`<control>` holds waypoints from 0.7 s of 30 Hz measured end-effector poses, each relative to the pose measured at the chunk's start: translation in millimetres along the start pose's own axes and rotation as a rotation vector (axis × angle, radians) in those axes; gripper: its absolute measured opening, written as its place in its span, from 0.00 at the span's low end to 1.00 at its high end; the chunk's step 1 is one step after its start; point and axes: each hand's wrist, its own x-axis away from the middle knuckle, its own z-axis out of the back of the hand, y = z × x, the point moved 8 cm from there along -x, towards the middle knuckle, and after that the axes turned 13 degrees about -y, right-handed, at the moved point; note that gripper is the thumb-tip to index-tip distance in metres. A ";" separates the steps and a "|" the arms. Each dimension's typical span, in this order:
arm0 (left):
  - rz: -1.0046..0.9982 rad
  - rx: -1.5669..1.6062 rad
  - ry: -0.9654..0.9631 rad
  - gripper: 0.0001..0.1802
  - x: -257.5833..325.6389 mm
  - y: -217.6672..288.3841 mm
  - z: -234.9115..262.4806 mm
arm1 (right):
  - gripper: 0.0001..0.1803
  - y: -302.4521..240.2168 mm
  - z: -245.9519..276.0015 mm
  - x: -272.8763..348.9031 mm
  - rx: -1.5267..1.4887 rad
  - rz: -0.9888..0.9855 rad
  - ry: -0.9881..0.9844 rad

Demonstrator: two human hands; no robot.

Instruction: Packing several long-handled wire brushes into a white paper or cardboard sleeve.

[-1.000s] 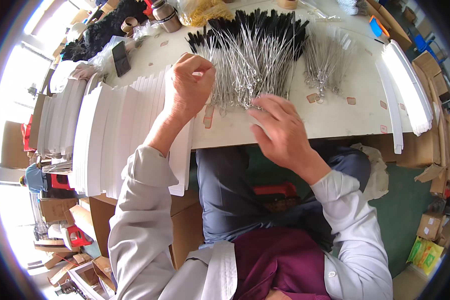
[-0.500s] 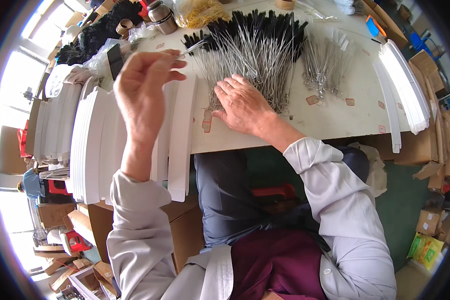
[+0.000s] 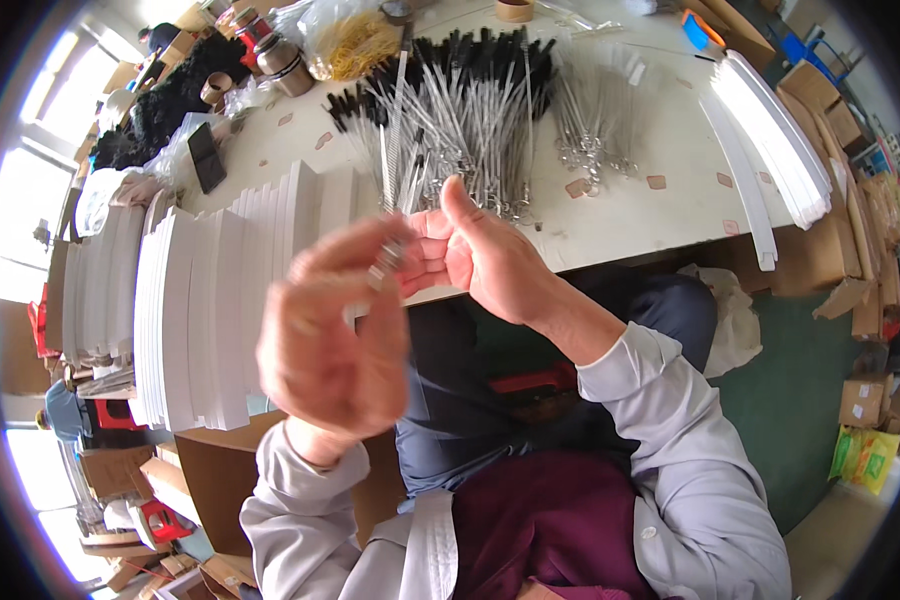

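Observation:
My left hand is raised in front of the table edge, its fingers bent and smeared by motion. Between its fingertips is a small shiny piece, too blurred to name. Close beside it, my right hand has its palm turned left, thumb up and apart from the loosely bent fingers; nothing shows in it. Beyond the hands lies a thick pile of thin wire brushes with black bristles at the far end and wire loops at the near end. A pale, long brush stands out at the pile's left side.
A smaller bundle of clear-bristled wire brushes lies to the right. White folded cardboard strips are stacked at left, with more strips at right. A dark phone, a metal flask and yellow rubber bands sit farther back.
My left hand has come down and toward me from above the table's left side. My right hand has lifted off the brush pile and turned its palm left. The view has shifted slightly.

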 end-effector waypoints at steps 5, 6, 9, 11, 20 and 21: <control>-0.109 -0.191 -0.218 0.15 18.2 25.4 -45.3 | 0.40 -22.3 -13.3 28.5 -0.224 0.159 0.080; -0.121 -0.204 -0.244 0.14 20.2 27.4 -51.9 | 0.36 -26.2 -10.5 35.3 -0.261 0.177 0.112; -0.142 -0.242 -0.274 0.14 23.7 33.6 -65.6 | 0.29 -38.7 -4.2 52.1 -0.281 0.248 0.166; -0.140 -0.277 -0.273 0.13 29.9 37.4 -72.4 | 0.25 -43.9 -0.3 59.3 -0.269 0.288 0.179; 0.735 0.698 0.014 0.04 74.6 -45.3 -87.3 | 0.19 -47.0 37.3 110.5 0.229 0.285 0.538; 0.837 0.847 0.035 0.05 82.3 -53.8 -95.2 | 0.19 -45.2 38.1 112.6 0.252 0.261 0.546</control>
